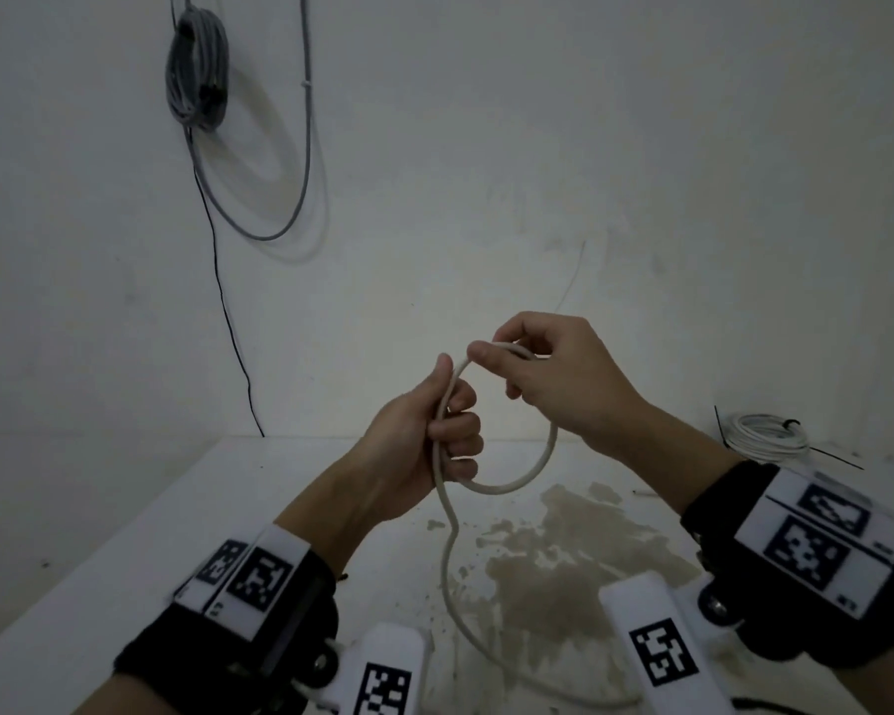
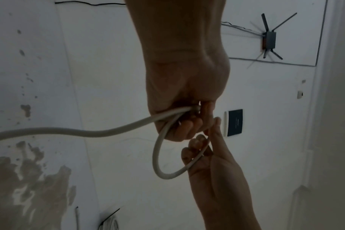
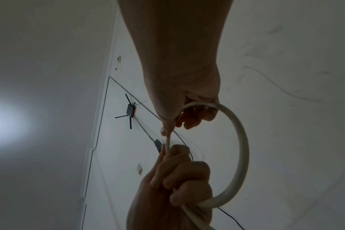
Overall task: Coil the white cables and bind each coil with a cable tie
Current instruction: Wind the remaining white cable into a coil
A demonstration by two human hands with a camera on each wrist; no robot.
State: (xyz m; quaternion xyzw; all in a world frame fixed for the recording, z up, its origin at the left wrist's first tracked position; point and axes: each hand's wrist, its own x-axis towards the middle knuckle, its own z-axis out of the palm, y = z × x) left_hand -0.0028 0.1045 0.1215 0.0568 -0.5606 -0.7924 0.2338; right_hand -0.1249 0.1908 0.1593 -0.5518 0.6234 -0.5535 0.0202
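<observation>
Head view: the left hand is closed in a fist around the white cable, held above the table. The right hand, at 2 o'clock from the left, pinches the top of the single loop. The loose end trails toward 6 o'clock over a brown stain. A tied coil lies at 3 o'clock; a grey bundle hangs on the wall at 11 o'clock.

Left wrist view: the fist grips two strands; the loop hangs toward 6 o'clock.

Right wrist view: thumb and fingers pinch the cable; the loop arcs toward 3 o'clock.
</observation>
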